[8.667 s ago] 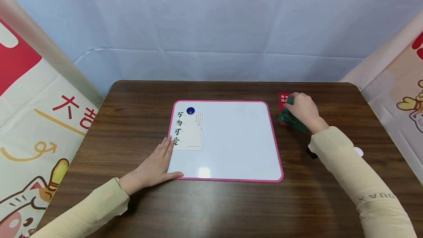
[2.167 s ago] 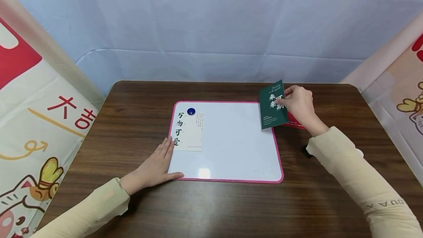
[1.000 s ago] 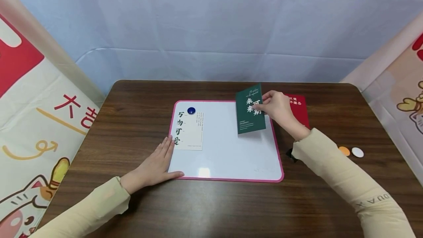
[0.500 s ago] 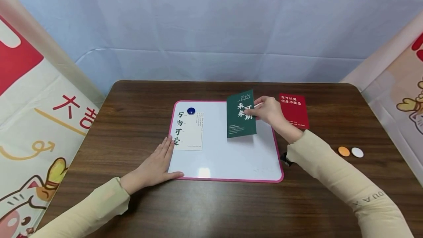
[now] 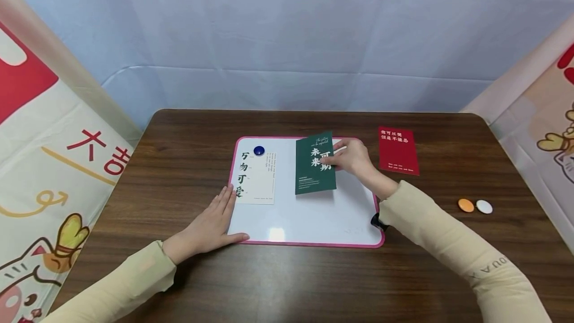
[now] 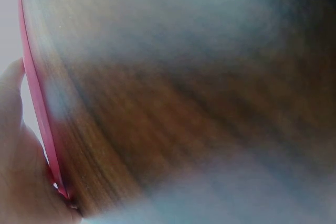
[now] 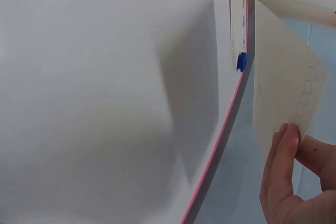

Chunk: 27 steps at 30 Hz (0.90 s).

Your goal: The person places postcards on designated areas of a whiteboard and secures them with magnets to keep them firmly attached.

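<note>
Clock refs: head view, centred on the whiteboard (image 5: 309, 226), 12 pointing away from the person.

Step in hand looks like placing the 2nd card on the board. Green card (image 5: 315, 164) is just off centre toward 12, over the board, tilted. Its shadow in the right wrist view suggests it's off the surface. Right hand (image 5: 355, 157), at 2, pinches the card's 3 o'clock edge, thumb on the printed face. Left hand (image 5: 210, 224), at 8, grasps nothing: fingers straight, laid on the board's edge, thumb along the frame.

Next move seems to call for lowering the card flat beside the white card (image 5: 262, 181) without shifting it, then probably fixing it with a disc.

Containers: none in view; the flat surfaces do the carrying. Board: white card at 9, blue disc (image 5: 258, 150) (likely a magnet) near its 12 o'clock edge. Table (image 5: 287, 283): red card (image 5: 398, 151) at 2, just beyond the frame; orange disc (image 5: 466, 206) and white disc (image 5: 484, 207) side by side, farther out at 3.
</note>
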### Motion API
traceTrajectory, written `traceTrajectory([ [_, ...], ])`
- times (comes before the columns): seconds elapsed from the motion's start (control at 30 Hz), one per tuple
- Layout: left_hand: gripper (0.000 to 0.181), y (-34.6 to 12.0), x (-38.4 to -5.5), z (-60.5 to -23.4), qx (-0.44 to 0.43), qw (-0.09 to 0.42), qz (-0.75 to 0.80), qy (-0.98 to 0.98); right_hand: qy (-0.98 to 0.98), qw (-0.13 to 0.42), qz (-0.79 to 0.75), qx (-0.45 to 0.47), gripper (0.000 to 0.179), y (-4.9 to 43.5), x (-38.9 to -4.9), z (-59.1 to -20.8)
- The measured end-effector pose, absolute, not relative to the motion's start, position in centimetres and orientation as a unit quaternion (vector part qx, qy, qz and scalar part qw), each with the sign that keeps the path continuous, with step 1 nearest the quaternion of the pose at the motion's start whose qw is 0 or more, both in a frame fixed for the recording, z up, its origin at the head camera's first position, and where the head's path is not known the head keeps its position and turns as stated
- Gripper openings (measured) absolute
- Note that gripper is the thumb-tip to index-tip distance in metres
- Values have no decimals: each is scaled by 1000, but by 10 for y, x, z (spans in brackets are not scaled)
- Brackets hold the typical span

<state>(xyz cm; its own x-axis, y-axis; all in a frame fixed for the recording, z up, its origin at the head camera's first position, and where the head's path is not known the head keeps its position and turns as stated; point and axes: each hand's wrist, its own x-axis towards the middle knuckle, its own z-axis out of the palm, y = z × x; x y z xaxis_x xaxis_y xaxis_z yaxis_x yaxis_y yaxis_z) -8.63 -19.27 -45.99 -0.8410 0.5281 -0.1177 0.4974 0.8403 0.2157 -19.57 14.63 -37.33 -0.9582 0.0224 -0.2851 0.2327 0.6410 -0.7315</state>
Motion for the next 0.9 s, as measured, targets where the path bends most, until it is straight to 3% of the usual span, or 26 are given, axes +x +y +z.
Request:
traceTrajectory([
  [0.9,107,-191,-85,-458,265,89,78,957,884,170,-426,89,47,127,-195,-400],
])
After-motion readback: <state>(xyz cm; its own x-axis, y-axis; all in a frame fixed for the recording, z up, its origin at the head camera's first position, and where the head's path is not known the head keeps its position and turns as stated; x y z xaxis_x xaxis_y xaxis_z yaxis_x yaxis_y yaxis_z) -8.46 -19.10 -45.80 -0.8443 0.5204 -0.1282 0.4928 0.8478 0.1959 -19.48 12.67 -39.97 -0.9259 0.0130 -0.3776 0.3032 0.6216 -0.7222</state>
